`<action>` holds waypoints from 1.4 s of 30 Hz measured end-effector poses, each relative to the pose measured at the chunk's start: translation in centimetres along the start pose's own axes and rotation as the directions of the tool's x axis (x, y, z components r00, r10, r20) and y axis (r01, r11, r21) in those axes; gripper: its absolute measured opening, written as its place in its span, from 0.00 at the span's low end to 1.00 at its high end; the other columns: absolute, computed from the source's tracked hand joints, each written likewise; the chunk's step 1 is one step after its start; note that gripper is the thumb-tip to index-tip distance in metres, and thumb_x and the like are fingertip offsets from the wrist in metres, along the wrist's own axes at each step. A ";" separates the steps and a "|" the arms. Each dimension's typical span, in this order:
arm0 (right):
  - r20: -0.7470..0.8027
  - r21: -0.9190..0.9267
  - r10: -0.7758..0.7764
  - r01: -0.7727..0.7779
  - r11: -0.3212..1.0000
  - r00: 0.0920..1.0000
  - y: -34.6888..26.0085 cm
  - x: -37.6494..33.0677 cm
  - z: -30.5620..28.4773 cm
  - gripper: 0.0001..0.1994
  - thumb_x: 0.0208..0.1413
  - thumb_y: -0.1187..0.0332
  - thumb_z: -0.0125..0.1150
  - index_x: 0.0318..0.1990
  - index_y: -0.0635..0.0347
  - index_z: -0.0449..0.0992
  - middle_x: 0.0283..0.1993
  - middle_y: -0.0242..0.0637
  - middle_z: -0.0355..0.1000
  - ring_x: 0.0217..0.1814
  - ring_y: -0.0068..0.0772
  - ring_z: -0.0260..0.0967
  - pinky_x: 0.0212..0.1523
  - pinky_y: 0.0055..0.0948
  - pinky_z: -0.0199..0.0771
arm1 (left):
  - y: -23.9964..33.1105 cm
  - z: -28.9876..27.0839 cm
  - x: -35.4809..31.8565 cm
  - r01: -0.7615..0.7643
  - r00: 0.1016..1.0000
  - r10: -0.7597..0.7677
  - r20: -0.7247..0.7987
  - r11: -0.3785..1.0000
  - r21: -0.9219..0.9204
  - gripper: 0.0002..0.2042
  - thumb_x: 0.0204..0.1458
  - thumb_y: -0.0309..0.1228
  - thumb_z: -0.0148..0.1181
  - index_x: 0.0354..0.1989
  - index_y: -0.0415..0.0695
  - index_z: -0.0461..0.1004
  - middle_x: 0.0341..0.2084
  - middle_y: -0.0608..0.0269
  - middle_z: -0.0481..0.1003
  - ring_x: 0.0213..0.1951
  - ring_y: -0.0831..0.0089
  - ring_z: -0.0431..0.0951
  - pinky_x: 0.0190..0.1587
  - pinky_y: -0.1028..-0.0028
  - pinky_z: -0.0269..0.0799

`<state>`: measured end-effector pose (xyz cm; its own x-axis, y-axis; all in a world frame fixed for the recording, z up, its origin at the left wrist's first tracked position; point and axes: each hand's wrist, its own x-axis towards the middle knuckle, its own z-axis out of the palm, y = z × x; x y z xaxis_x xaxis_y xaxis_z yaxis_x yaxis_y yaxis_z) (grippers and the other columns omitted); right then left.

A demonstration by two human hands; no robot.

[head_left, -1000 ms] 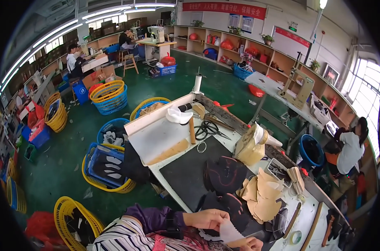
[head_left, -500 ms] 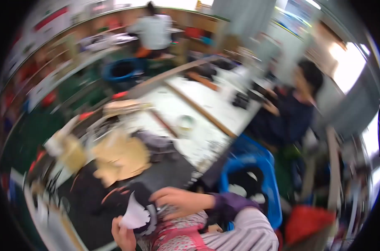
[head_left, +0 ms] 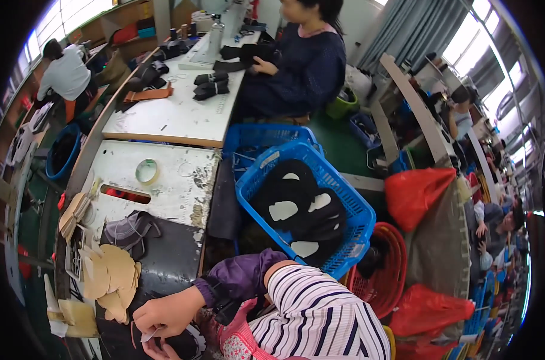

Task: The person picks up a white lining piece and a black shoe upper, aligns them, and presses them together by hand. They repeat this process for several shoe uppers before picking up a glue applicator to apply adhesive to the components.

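Your right hand (head_left: 164,315): at the near edge of the worktop (head_left: 164,180), fingers closed on a small white piece (head_left: 149,335) pinched at its tip, over the dark mat (head_left: 170,258).

Your left hand (head_left: 155,349): only partly in view at the bottom edge, just below the right one and close to the same white piece; you cannot tell how its fingers are set.

Tan cut-outs (head_left: 110,279): a loose stack on the mat, just beside your right hand, toward the worktop's left edge. A second small tan stack (head_left: 73,211) lies further along that edge.

Grey fabric part (head_left: 128,228): crumpled, at the far end of the mat.

Tape roll (head_left: 146,171): flat on the bare, scuffed part of the worktop, well apart from your hands.

Blue basket (head_left: 344,198): beyond the worktop's right edge, holding black pieces with white patches (head_left: 290,207). A red basket (head_left: 392,270) stands beside it.

Neighbouring worktop (head_left: 176,114): at the far end, with black pieces (head_left: 211,86) on it; a person in a dark top (head_left: 302,66) sits there.
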<state>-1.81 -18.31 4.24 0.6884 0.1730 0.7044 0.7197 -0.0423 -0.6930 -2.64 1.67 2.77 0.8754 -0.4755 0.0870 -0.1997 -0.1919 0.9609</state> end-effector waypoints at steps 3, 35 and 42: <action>-0.049 0.125 0.021 -0.014 0.992 0.999 -0.3 -0.1 -0.3 0.07 0.44 0.76 0.58 0.28 0.66 0.65 0.28 0.41 0.63 0.31 0.42 0.64 0.29 0.33 0.65 | 0.1 0.8 0.4 0.144 0.983 -0.155 -0.101 0.984 -0.102 0.28 0.57 0.37 0.53 0.62 0.39 0.52 0.58 0.49 0.58 0.59 0.59 0.60 0.57 0.63 0.62; -0.301 0.111 0.389 -0.373 0.921 0.871 1.1 -2.4 -2.9 0.13 0.40 0.75 0.57 0.24 0.65 0.56 0.23 0.36 0.52 0.24 0.26 0.50 0.24 0.29 0.52 | -1.3 4.4 -2.1 -0.294 0.923 0.371 0.099 0.515 0.805 0.50 0.37 0.44 0.72 0.63 0.32 0.46 0.53 0.36 0.61 0.53 0.44 0.64 0.55 0.56 0.61; -0.303 0.116 0.428 -0.413 0.903 0.851 1.2 -2.6 -2.4 0.09 0.42 0.74 0.58 0.27 0.66 0.62 0.24 0.35 0.57 0.27 0.24 0.56 0.27 0.27 0.58 | -3.7 4.5 -2.5 -0.275 0.910 0.411 -0.051 0.693 0.666 0.52 0.39 0.44 0.70 0.64 0.30 0.41 0.53 0.35 0.62 0.52 0.42 0.65 0.55 0.54 0.61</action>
<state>-2.55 -21.15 1.98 0.9216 -0.1695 0.3492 0.3550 0.0041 -0.9349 -6.06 -0.32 -2.19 0.7374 -0.4680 0.4871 -0.6727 -0.5737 0.4673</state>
